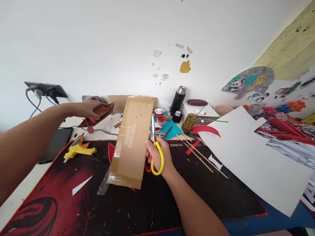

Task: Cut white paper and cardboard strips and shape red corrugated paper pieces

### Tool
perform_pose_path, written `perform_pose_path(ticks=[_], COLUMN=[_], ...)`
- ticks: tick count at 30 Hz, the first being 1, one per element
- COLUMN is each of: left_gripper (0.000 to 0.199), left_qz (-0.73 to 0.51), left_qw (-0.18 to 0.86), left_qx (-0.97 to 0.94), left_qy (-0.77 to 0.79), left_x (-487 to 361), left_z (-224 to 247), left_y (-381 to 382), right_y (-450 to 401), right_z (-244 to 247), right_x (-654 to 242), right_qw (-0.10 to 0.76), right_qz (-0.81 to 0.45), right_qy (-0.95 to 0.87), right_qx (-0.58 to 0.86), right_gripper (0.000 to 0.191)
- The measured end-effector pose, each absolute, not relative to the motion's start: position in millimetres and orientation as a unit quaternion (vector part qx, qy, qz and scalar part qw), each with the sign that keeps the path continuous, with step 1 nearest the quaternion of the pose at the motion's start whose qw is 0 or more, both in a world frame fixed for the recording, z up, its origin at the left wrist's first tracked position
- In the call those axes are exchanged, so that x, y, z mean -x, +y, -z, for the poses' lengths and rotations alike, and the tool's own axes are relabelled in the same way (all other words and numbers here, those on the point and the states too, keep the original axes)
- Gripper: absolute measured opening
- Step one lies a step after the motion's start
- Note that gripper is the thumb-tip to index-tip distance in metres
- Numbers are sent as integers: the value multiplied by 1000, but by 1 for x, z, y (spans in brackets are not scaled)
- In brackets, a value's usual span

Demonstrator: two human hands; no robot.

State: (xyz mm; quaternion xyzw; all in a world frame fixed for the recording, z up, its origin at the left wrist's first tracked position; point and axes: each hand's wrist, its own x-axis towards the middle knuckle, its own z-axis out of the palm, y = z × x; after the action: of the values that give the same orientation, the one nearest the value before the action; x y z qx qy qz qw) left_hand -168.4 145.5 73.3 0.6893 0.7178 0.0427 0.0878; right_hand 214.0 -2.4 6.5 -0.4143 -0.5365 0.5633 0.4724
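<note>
My right hand (pixel 161 154) is closed around scissors (pixel 157 157) with yellow and red handles, blades pointing up. It also pinches the right edge of an oblong cardboard piece (pixel 133 141) printed "PRESSURE COOKER", with shiny brown tape along its edges. My left hand (pixel 90 109) reaches to the back left, thumb in front of and fingers over a reddish-brown boat-shaped model (pixel 104 110). Part of the model is hidden by that hand. Behind the cardboard, a red piece (pixel 111 151) and a clear ruler (pixel 103 182) stick out.
A yellow glue gun (pixel 80 148) lies on the black and red mat (pixel 118 213). Toward the wall are a black flask (pixel 178 100), a red paint pot (pixel 161 120) and a jar (pixel 189 123). Thin sticks (pixel 197 154) and a large white sheet (pixel 256 157) lie on the right.
</note>
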Motion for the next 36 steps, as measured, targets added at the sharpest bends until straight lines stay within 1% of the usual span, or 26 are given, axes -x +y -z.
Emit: perform_pose_path(ticks=[2, 6, 8, 10, 13, 20, 27, 31, 32, 35, 36], left_gripper=[85, 107, 113, 115, 115, 115, 104, 106, 103, 86, 85], left_qz=[-6, 41, 57, 72, 82, 88, 62, 11, -10, -97, -128], left_qw=[118, 135, 149, 162, 163, 109, 88, 83, 78, 48, 39], left_qx=[-721, -731, -728, -720, -715, -721, -733, -735, -734, -721, -711], left_qy=[683, 667, 667, 671, 675, 679, 671, 673, 674, 685, 690], left_x=[165, 156, 153, 151, 150, 160, 164, 157, 153, 137, 129], left_z=[-73, -69, -66, -63, -60, -47, -34, -43, -48, -68, -74], left_y=[151, 157, 156, 154, 150, 157, 164, 159, 156, 134, 123], right_y=[-3, -2, -1, -1, -3, -3, -2, -3, -3, -3, -3], right_z=[-6, -7, -9, -11, -14, -9, -4, -6, -6, -9, -9], right_x=[-214, -214, -214, -214, -214, -214, -215, -215, -215, -215, -215], right_qw=[470, 468, 470, 470, 465, 464, 464, 462, 462, 467, 470], right_qz=[-567, -562, -554, -553, -560, -553, -556, -553, -553, -552, -553], right_qy=[-536, -537, -539, -540, -539, -544, -542, -544, -544, -544, -543], right_qx=[412, 421, 426, 426, 424, 428, 426, 430, 429, 425, 424], right_gripper=[32, 32, 32, 32, 32, 30, 30, 31, 32, 33, 33])
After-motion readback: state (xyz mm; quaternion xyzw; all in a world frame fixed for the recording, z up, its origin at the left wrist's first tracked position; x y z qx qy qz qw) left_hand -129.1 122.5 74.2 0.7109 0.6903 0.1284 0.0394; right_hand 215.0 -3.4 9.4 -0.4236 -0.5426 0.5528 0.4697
